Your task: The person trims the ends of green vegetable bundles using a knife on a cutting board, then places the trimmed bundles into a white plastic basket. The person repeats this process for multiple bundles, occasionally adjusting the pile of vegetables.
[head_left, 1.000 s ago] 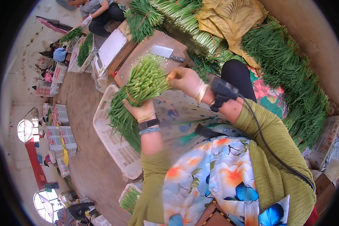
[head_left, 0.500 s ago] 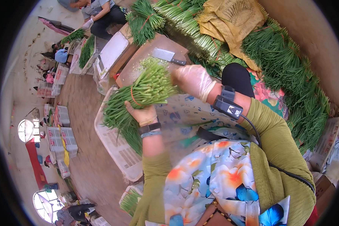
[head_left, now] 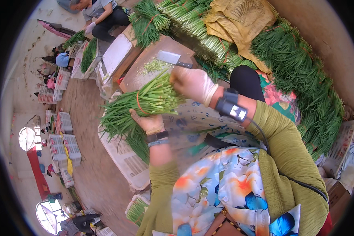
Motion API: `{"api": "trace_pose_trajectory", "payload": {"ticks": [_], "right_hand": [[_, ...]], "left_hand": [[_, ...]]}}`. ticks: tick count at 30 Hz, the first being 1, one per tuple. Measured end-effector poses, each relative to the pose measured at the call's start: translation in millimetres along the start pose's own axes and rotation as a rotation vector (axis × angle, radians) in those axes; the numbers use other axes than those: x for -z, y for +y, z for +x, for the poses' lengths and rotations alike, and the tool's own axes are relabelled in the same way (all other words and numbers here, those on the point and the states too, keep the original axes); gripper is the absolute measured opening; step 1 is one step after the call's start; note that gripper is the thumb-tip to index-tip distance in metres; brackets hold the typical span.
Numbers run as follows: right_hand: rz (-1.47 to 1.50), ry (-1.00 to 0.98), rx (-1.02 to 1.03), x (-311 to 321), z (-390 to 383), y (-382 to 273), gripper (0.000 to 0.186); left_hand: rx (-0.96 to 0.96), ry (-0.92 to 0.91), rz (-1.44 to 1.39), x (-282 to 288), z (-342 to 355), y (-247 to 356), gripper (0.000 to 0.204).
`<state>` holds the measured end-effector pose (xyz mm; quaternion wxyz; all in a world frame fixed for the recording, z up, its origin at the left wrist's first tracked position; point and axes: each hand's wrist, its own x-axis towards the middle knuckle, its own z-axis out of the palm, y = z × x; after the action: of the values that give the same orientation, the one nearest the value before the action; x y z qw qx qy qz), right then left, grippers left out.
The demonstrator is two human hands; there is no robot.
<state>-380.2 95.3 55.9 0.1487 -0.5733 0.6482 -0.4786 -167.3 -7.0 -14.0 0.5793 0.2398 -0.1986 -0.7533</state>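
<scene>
My left hand [head_left: 147,121], in a thin glove, is closed around a bunch of green garlic chives [head_left: 155,96]. An orange rubber band [head_left: 140,103] circles the bunch, with its cut ends toward my right hand and the leaves hanging left. At those cut ends is my gloved right hand [head_left: 192,83], its fingers curled in and slightly blurred. Whatever they pinch cannot be made out. Just beyond, a cleaver [head_left: 169,57] with a black handle lies on a wooden board [head_left: 135,80], beside chopped stem bits [head_left: 154,66].
Under the bunch is a white plastic crate [head_left: 124,161] with more greens. Banded chives [head_left: 192,23] and a yellow sack [head_left: 240,19] lie at the far side, with a long heap of chives [head_left: 299,78] on the right. A person [head_left: 102,17] sits at the far left.
My right hand has shifted slightly left against the cut ends. The bunch has turned a little in my left hand, its leaves spreading farther left.
</scene>
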Motion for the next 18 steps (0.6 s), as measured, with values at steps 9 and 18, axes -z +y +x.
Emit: {"api": "trace_pose_trajectory", "payload": {"ticks": [9,18], "right_hand": [[0.118,-0.032,0.160,6.4,-29.0,0.7,0.017],[0.187,-0.165,-0.118,7.7,-38.9,-6.6,0.025]], "left_hand": [[-0.006,-0.009,-0.037,3.6,6.3,-0.6,0.083],[-0.091,-0.164,0.100,-15.1,-2.3,12.5,0.081]]}}
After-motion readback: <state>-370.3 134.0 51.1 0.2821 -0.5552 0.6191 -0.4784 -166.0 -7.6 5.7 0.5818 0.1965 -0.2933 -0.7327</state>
